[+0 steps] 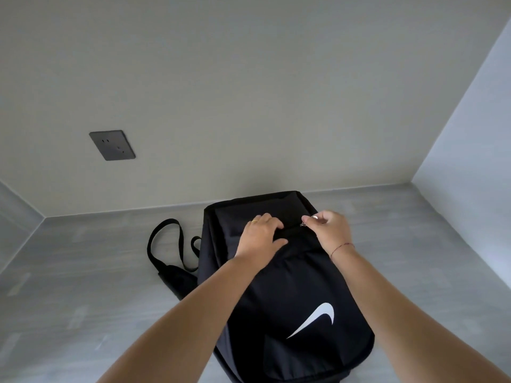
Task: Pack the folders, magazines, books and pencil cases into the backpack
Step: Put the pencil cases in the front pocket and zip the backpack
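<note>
At the far left a grey side panel (16,217) closes the table (69,272), which runs back to a beige wall (249,106). A dark socket (112,145) sits on that wall, well above the table. From the panel to the bag there is a broad stretch of grey wood-grain top, broken only by a black strap (166,244) that loops out from the bag's left side and lies flat.

The backpack (290,286) lies front up in the middle of the table. Its long axis runs from the near edge away to the wall, the far end leaning a little left. That end stops just short of the wall, and the near end runs out of view at the bottom. A white swoosh (315,319), the Nike mark, sits on the near half.

The left hand (261,236) rests on the far part of the bag, its fingers bent and its thumb spread, gripping the cloth beside the zip. Just to its right, the right hand (329,230) pinches the zip pull (302,224) between thumb and finger.

Right of the bag the table goes on to a pale side wall (470,134), a narrower strip than on the left.
</note>
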{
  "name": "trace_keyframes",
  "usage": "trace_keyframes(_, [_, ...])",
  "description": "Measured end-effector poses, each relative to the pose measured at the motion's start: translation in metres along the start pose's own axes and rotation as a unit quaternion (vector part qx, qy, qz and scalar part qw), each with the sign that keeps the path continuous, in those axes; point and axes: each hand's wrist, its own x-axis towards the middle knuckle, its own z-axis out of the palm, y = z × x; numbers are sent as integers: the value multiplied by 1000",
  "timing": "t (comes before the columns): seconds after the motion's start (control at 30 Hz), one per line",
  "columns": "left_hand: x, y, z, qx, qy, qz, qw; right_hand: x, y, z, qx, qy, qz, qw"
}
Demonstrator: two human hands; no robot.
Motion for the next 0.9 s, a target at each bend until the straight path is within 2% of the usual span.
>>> trace_keyframes(0.13, [8,4,5,-23,11,-21,999,14,9,-9,-43,2,12,999])
trace_keyframes(0.4, [7,7,2,-15,-30,-5,999,39,34,-27,-136,11,119,983])
trace_keyframes(0.5, [1,3,-2,-55,-39,-37,997,37,28,-22,-187,12,138,973])
trace_keyframes(0.6, [-12,-19,-14,-111,-8,-98,989,26,17,-12,-262,55,73,961])
trace_keyframes(0.7, [-33,-46,-28,-160,88,-202,962,-22,-3,13,-195,78,-99,973])
trace_keyframes(0.73, [-41,-54,-31,-172,112,-242,948,-43,-9,26,-167,43,-143,974])
trace_keyframes(0.77, [-51,-60,-32,-180,123,-277,936,-66,-12,40,-155,-20,-153,976])
trace_keyframes(0.83, [-72,-69,-31,-192,127,-323,918,-106,-9,70,-170,-153,-101,968])
trace_keyframes(0.9, [-93,-73,-26,-200,127,-351,906,-134,3,95,-237,-216,-43,946])
